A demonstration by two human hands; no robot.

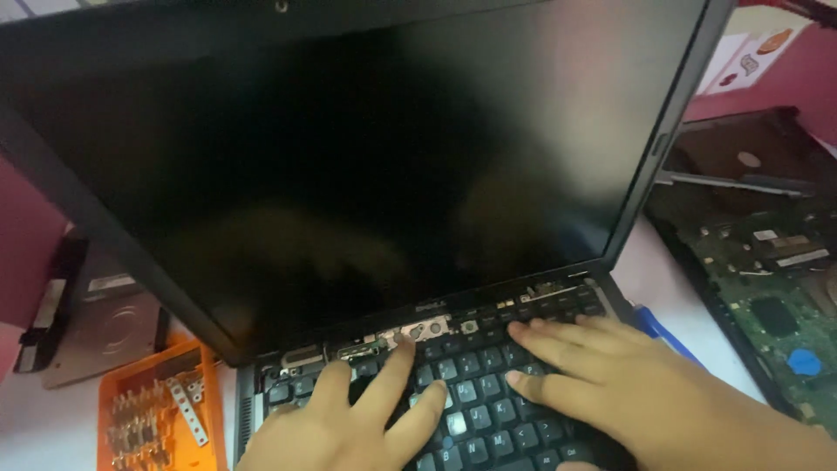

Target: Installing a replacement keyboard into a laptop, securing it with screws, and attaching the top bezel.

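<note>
Two hands (349,423) (602,375) flat on keyboard (488,410); orange tray (157,419) holds metal bits (139,427).

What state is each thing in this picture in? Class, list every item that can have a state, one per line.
Laptop: lid open, screen dark, strip above the keys removed.
Keyboard: in its bay, both hands on it.
Left hand: flat, fingers spread on the keys.
Right hand: flat, fingers on the upper key rows.
Orange bit case: open, bits seated.
Second laptop: cover off, green circuit board bare.
Drive: lying loose on the table.
</note>
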